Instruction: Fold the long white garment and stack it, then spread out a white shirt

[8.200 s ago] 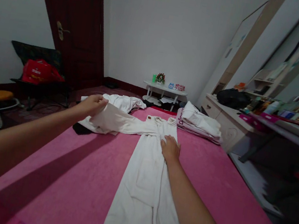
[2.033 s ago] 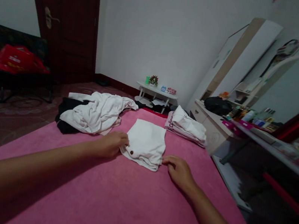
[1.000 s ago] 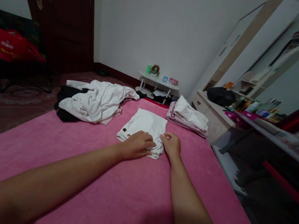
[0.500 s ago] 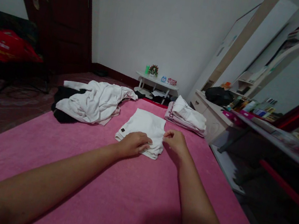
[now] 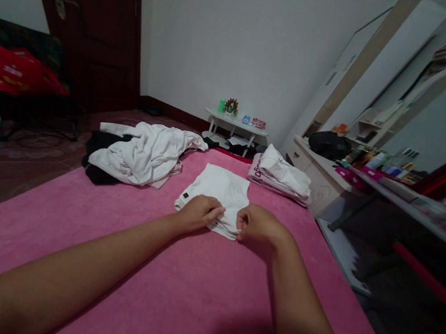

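A folded white garment (image 5: 224, 184) lies on the pink bed cover, with a small dark label at its near left corner. My left hand (image 5: 201, 212) rests flat on the near part of the garment, fingers stretched toward the right. At the near right corner, my right hand (image 5: 258, 224) has its fingers curled closed on the garment's edge. The fingertips of that hand are partly hidden.
The pink bed cover (image 5: 134, 300) spreads around the garment. A loose heap of white clothes (image 5: 140, 154) lies on the left over something black. Folded white clothes (image 5: 285, 174) sit at the back right, beside a dresser (image 5: 316, 167). A low white table (image 5: 234, 121) stands beyond.
My right hand has moved nearer along the garment's right edge to the near corner, and its fingers have curled closed. My left hand stays on the garment.
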Available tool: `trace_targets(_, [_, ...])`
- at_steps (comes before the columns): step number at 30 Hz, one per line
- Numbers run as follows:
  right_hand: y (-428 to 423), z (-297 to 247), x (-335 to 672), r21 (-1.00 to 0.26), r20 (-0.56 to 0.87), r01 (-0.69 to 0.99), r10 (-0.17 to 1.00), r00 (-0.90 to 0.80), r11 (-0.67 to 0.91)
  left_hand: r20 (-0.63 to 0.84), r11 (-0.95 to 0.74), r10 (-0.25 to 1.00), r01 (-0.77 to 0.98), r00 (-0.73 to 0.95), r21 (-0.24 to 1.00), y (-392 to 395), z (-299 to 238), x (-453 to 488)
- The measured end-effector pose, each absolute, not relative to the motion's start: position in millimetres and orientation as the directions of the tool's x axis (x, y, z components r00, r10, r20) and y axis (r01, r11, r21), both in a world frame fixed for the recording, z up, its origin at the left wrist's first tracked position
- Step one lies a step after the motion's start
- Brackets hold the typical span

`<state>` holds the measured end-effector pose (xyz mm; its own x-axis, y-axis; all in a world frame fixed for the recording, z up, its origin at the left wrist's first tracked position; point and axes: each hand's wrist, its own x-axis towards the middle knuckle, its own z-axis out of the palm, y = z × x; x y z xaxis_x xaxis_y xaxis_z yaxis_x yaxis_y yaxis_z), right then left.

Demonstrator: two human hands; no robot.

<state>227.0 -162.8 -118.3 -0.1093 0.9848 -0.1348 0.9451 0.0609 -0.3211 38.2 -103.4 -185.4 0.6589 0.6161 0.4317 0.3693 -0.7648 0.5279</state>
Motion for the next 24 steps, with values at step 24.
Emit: trace_targets(24, [-144.3,-136.6,223.9,-0.939,0.144,0.336,0.972,0.184,0.076,0.462,-0.625,0.743,0.253,0.485,0.739,-90.7,-195.8,33.3])
